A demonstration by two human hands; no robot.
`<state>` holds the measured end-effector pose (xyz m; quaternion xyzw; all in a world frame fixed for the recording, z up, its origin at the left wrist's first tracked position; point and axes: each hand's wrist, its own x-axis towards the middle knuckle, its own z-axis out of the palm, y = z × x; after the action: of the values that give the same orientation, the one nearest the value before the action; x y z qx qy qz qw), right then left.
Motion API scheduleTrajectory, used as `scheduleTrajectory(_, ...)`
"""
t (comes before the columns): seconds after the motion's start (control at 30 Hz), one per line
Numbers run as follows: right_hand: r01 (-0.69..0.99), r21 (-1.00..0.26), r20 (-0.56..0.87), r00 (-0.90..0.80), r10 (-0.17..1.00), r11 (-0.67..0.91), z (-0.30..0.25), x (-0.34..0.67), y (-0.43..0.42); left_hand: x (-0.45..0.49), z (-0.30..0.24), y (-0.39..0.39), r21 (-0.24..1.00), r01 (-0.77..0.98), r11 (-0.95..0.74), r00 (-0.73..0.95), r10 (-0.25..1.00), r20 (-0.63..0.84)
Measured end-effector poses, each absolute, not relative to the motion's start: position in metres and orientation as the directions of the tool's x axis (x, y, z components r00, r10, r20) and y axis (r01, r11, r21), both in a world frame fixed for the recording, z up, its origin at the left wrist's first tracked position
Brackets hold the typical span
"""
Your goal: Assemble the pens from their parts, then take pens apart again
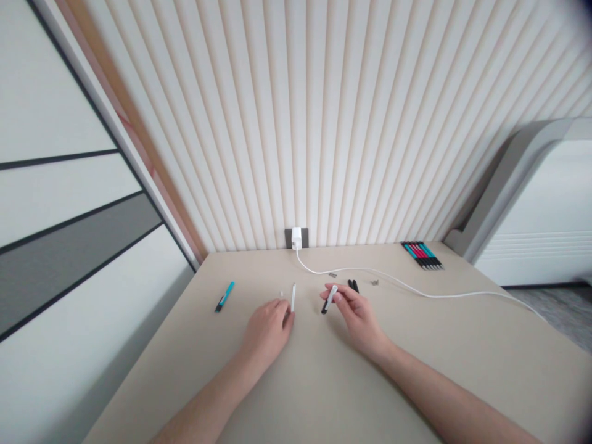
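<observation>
My right hand [356,314] grips a black-and-white pen [329,299] between thumb and fingers, tilted across the palm side. My left hand [267,330] rests curled on the beige tabletop [324,382]. A thin white pen part [293,297] points away from me, and its lower end disappears behind my left fingertips. I cannot tell whether they hold it. A tiny white piece [281,294] lies just beyond those fingers. Two black pen parts [353,285] lie just past my right fingertips. Further left is a teal-and-black pen [224,296].
A white plug adapter [296,238] sits in a wall socket, its white cable [407,287] trailing right across the table. A row of several teal, pink and black pens [422,254] lies at the back right. Small metal pieces [332,274] lie near the cable.
</observation>
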<state>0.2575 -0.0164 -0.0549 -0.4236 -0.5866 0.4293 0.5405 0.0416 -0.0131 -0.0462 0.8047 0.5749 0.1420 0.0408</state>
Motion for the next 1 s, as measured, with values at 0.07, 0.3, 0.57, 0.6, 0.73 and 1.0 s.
scheduleTrajectory(0.07, -0.007, -0.967, 0.256, -0.061, 0.965, 0.256, -0.0551, 0.2569, -0.0157, 0.041, -0.0468, -0.0127, 0.236, 0.917, -0.322, 0.283, 0.941, 0.183)
scheduleTrajectory(0.3, -0.129, -0.973, 0.196, -0.038, 0.98, 0.19, -0.0594, 0.2577, -0.0093, 0.0417, -0.0479, -0.0122, 0.27, 0.924, -0.27, 0.23, 0.958, 0.172)
scheduleTrajectory(0.57, -0.309, -0.945, 0.129, -0.051, 0.99, 0.107, -0.0566, 0.2554, -0.0092, 0.0467, -0.0471, -0.0103, 0.305, 0.941, -0.149, 0.125, 0.987, 0.097)
scheduleTrajectory(0.6, -0.323, -0.943, 0.107, -0.055, 0.993, 0.084, -0.0557, 0.2549, -0.0097, 0.0472, -0.0467, -0.0102, 0.305, 0.943, -0.133, 0.112, 0.99, 0.085)
scheduleTrajectory(0.73, -0.342, -0.94, 0.051, -0.086, 0.995, 0.018, -0.0535, 0.2541, -0.0106, 0.0475, -0.0449, -0.0097, 0.308, 0.946, -0.104, 0.089, 0.994, 0.063)
scheduleTrajectory(1.0, -0.407, -0.912, -0.007, -0.103, 0.995, -0.049, -0.0564, 0.2544, -0.0101, 0.0452, -0.039, -0.0087, 0.333, 0.939, -0.086, 0.084, 0.996, 0.02)
